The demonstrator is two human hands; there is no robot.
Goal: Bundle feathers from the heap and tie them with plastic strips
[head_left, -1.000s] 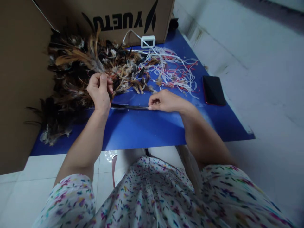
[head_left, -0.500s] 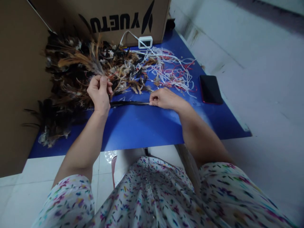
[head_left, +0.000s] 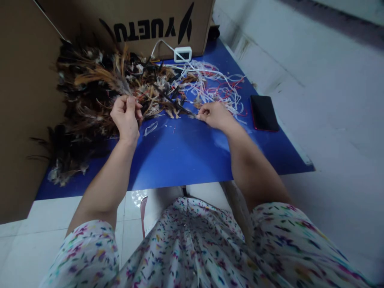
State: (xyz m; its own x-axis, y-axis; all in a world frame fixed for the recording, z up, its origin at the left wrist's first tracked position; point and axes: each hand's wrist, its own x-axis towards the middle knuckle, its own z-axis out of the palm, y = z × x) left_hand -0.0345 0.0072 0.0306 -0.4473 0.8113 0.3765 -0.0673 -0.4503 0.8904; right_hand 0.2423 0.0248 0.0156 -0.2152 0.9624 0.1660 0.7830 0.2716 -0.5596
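Note:
My left hand (head_left: 126,116) is closed in a pinch on the base of a bunch of brown and grey feathers (head_left: 109,80), which fans out up and to the left. To its right, my right hand (head_left: 216,115) pinches the pale end of a dark feather (head_left: 180,106); the feather slants away up and left over the pile. Under and behind both hands spreads a large heap of brown, black and white feathers (head_left: 87,106). A small loop of clear strip (head_left: 151,128) lies on the blue table (head_left: 180,160) between the hands.
Tangled white and red ribbons (head_left: 222,84) lie right of the heap. A phone (head_left: 264,113) rests near the table's right edge by the wall. Behind stand a small white display device (head_left: 183,54) and a cardboard box (head_left: 162,16); another cardboard panel (head_left: 27,100) rises at left.
My right hand has moved up and slightly right, lifting the dark feather from the near side of the table to over the heap. My left hand has stayed nearly still.

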